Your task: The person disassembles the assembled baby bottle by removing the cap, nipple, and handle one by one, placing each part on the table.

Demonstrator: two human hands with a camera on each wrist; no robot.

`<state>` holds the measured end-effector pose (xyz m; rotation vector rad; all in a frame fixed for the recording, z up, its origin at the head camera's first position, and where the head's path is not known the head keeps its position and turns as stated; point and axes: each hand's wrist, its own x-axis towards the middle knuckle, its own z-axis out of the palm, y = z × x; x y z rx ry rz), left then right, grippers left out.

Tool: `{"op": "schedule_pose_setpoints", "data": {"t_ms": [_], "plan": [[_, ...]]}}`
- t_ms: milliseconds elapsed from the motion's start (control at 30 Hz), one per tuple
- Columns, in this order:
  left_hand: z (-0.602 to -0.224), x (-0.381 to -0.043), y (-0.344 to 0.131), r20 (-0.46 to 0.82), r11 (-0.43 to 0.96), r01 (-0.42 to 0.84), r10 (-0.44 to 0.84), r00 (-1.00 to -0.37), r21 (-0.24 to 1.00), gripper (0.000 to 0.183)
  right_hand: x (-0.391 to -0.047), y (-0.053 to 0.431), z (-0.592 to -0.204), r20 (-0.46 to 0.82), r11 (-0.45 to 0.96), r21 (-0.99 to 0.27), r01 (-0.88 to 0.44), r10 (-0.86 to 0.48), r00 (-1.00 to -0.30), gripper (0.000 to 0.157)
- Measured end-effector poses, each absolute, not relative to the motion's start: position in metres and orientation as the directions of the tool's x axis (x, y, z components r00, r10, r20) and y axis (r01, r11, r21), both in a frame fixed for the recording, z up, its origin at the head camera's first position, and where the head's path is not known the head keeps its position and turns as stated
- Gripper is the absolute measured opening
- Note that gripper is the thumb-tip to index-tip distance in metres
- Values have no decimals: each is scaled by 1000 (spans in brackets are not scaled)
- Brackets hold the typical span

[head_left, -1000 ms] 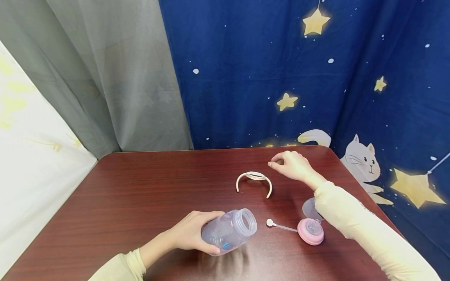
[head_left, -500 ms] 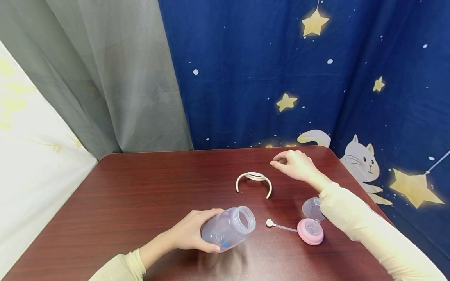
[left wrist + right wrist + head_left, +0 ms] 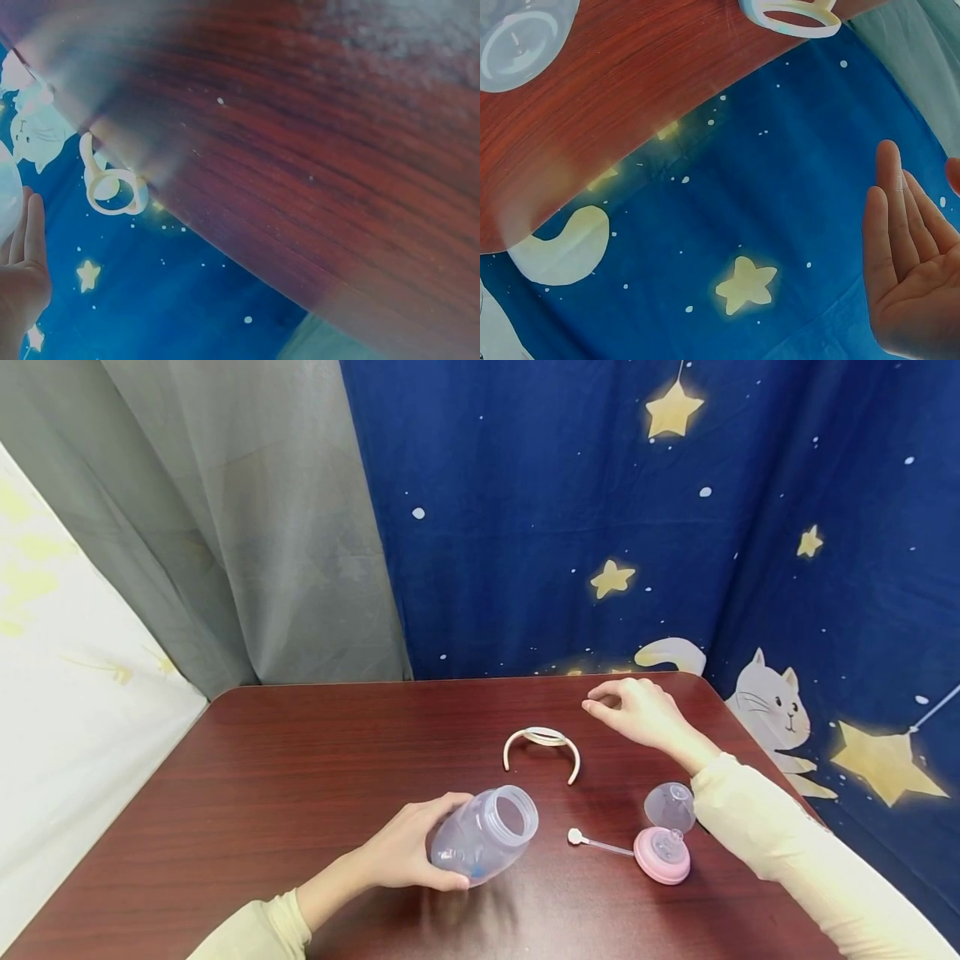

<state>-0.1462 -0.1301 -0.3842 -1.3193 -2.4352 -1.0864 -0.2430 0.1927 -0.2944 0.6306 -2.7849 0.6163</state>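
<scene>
My left hand (image 3: 405, 852) grips a translucent baby bottle (image 3: 476, 843) round its body. The bottle is tilted, its bare threaded mouth facing up and right. At the left edge of the left wrist view, part of the bottle (image 3: 7, 196) shows against my fingers (image 3: 35, 232). My right hand (image 3: 637, 712) holds nothing, its fingers loosely bent over the far right of the table. Nearest to it lies a cream bottle handle (image 3: 575, 756) with two curved arms. In the right wrist view the right hand (image 3: 907, 281) shows its palm and extended fingers.
A pink collar with a clear nipple (image 3: 663, 867) lies at the right, a straw with a white weighted end (image 3: 576, 836) reaching left from it. Behind it sits a clear dome cap (image 3: 667, 806), beside my right sleeve (image 3: 780, 839). Curtains hang past the table's far edge.
The bottle has moved slightly away from me and left, its mouth turning further upward. My right hand has drifted a little to the right, uncovering more of the dome cap.
</scene>
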Motion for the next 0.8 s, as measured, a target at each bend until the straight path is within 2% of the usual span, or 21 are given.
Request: {"op": "schedule_pose_setpoints", "data": {"t_ms": [467, 800], "plan": [[-383, -150, -127, 492, 304, 787, 645, -585, 537, 78, -235, 196, -292, 363, 802, -342, -489, -367, -856, 29], [-382, -151, -125, 480, 293, 763, 635, -606, 576, 81, -223, 195, -293, 406, 778, -353, -519, -372, -834, 26]]}}
